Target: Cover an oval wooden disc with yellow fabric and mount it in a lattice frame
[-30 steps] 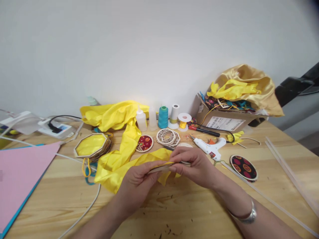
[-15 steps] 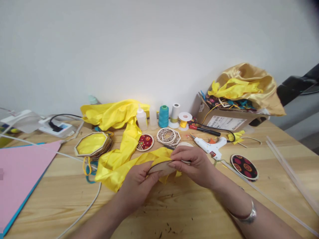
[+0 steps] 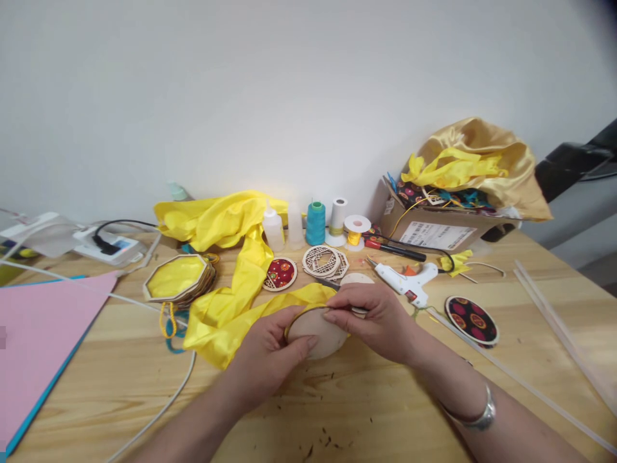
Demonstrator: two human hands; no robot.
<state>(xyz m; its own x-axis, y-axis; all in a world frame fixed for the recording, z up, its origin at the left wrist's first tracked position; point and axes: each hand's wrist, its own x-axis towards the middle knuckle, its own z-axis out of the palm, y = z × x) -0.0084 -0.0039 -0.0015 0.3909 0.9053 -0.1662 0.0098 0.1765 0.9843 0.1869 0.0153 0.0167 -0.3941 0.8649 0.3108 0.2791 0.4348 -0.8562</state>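
We are holding a pale disc (image 3: 328, 337) over the tabletop (image 3: 366, 411), at six o'clock in our view. Our left hand (image 3: 260, 354) is gripping it from nine o'clock, the thumb lying across the face and the other fingers curling behind. Our right hand (image 3: 373, 315) is pinching the edge at one o'clock between thumb and forefinger.

What is changing is the tilt: over the last second the disc has been tipping from nearly edge-on, and it is now turning its flat side toward us. We are judging that this is bringing the face and rim into plain sight for handling the edge; whether anything is being pressed or stuck there, we cannot tell.

Around the disc, yellow cloth (image 3: 216, 331) is trailing at nine o'clock, a red patterned disc (image 3: 280, 275) is lying at eleven, wooden cut-outs (image 3: 332, 271) are sitting at twelve, and a glue gun (image 3: 407, 283) is resting at two.
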